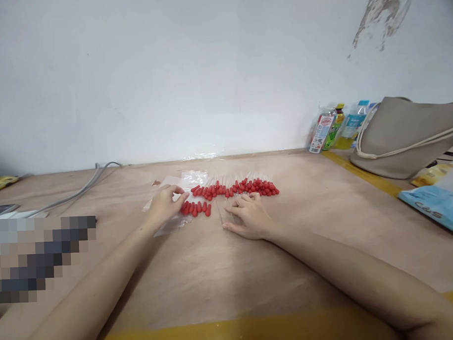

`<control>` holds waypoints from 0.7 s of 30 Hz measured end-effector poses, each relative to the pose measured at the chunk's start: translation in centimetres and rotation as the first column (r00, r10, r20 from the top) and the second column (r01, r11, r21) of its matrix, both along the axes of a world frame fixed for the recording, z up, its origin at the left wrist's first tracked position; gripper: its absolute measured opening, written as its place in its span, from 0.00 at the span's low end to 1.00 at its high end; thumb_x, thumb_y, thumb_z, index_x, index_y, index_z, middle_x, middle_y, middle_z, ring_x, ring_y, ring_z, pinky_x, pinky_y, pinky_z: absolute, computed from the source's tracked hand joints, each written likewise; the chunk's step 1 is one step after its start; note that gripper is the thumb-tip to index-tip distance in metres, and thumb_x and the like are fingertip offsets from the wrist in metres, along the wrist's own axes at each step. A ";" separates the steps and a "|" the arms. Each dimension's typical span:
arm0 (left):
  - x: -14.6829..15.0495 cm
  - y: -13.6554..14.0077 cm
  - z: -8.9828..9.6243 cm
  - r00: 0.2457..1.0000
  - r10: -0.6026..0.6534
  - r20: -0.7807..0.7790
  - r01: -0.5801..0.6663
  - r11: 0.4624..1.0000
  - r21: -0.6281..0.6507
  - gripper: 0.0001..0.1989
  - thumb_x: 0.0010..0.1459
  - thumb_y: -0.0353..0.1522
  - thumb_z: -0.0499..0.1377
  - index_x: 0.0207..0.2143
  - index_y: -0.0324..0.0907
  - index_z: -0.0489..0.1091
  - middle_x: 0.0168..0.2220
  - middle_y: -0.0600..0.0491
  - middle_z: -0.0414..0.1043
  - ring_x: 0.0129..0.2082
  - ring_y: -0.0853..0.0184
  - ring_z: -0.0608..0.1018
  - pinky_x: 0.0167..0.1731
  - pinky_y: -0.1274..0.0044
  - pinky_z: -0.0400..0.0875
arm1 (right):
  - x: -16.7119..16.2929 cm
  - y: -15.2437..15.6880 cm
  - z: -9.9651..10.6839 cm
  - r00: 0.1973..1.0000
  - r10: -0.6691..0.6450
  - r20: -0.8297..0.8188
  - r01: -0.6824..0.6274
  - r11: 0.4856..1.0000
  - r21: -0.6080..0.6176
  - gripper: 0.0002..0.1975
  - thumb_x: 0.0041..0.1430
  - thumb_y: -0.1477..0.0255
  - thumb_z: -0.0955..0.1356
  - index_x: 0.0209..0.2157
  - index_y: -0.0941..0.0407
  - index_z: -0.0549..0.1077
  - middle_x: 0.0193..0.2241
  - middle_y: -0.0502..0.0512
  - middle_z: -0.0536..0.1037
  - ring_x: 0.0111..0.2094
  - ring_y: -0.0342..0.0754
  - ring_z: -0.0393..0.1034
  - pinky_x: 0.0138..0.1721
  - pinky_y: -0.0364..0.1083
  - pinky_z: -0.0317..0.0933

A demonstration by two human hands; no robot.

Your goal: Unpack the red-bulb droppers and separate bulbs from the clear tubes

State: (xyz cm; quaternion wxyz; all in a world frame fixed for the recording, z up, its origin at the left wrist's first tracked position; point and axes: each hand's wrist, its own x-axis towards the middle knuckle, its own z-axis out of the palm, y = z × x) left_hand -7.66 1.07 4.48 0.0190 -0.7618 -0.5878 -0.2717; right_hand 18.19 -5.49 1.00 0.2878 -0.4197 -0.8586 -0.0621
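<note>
A row of glass droppers with red rubber bulbs (269, 187) lies across the middle of the table, bulbs toward me. Closer to me and to the left is a shorter group of red-bulbed droppers (199, 207), partly over clear plastic bags (172, 225). My left hand (164, 203) hovers at the left end of that group, fingers bent and loosely apart, with nothing visible in them. My right hand (250, 218) rests palm down just in front of the long row, fingers spread. Thin clear tubes (219, 212) lie beside its thumb; what is under the palm is hidden.
A flat clear zip bag (194, 177) lies behind my left hand. Grey cables (88, 185) run along the left. Drink bottles (350, 127), a carton (322, 133), a grey bag (414, 133) and a blue packet (436, 207) stand or lie at right. A white wall (208, 81) closes the back.
</note>
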 end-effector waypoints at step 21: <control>7.0 0.6 -0.6 0.996 0.093 -0.013 -0.087 0.968 0.235 0.11 0.56 0.37 0.49 0.26 0.41 0.65 0.30 0.49 0.66 0.37 0.60 0.68 0.36 0.69 0.61 | 2.1 0.6 -1.0 0.955 -0.130 -0.268 0.182 0.967 0.179 0.11 0.57 0.64 0.62 0.33 0.54 0.73 0.26 0.51 0.69 0.31 0.44 0.61 0.40 0.48 0.45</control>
